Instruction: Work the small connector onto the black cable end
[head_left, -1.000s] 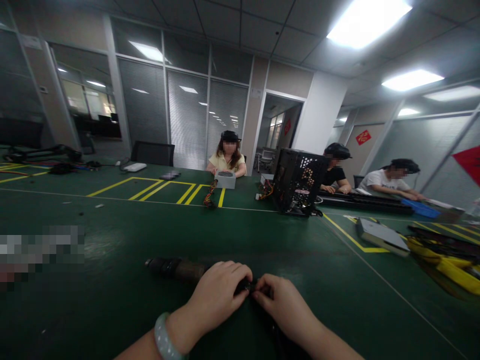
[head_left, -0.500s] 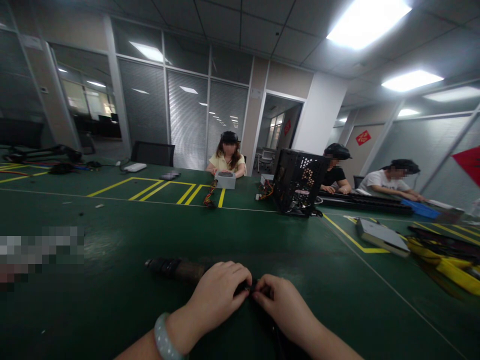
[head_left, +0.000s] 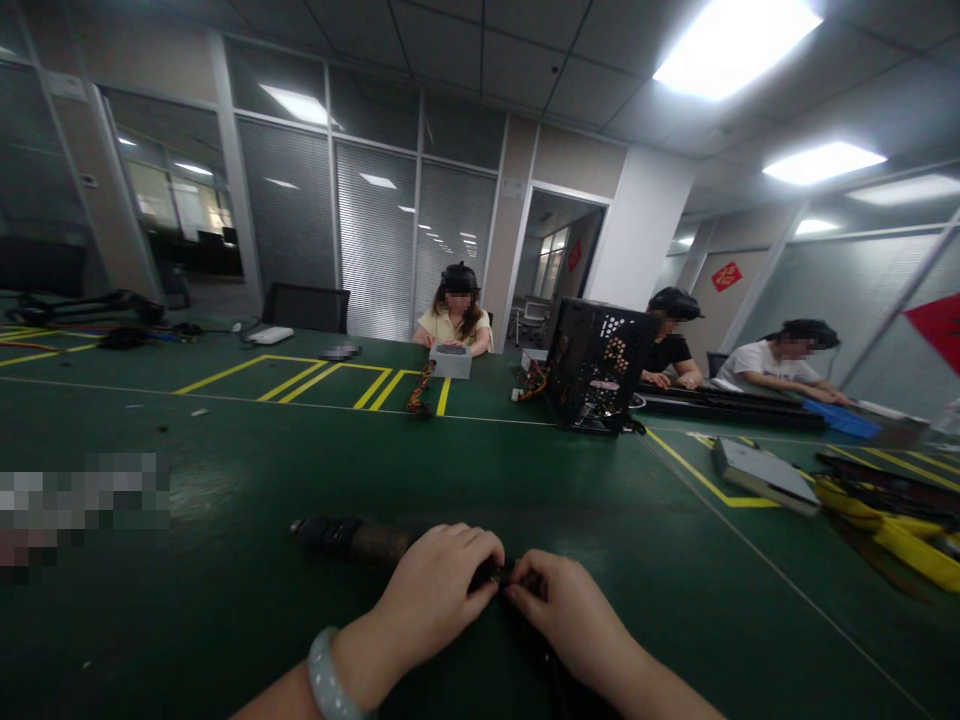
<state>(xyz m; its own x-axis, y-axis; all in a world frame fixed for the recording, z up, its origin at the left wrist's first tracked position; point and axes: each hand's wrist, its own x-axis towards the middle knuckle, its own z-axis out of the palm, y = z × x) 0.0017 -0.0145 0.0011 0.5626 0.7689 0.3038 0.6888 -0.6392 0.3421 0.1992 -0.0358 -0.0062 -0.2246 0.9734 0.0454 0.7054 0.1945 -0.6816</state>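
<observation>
A long dark electric screwdriver (head_left: pixel 360 540) lies on the green table with its narrow tip pointing left. My left hand (head_left: pixel 442 575) is wrapped over its rear part, fingers curled, so that end is mostly hidden. Close beside it, my right hand (head_left: pixel 566 605) is closed in a pinch at the tool's tail end. A small dark piece shows between the fingertips of both hands, too dim to make out. Below my right hand a dark cord (head_left: pixel 551 665) runs toward the near edge.
Ahead stands a black computer case (head_left: pixel 600 365). A power supply (head_left: pixel 450 361) with cables is in front of a person across the table. To the right are a flat grey metal box (head_left: pixel 765 473) and a yellow-black tool bag (head_left: pixel 911 535). Two more people sit at far right.
Both hands stay at the screwdriver's tail end, with hardly any visible movement.
</observation>
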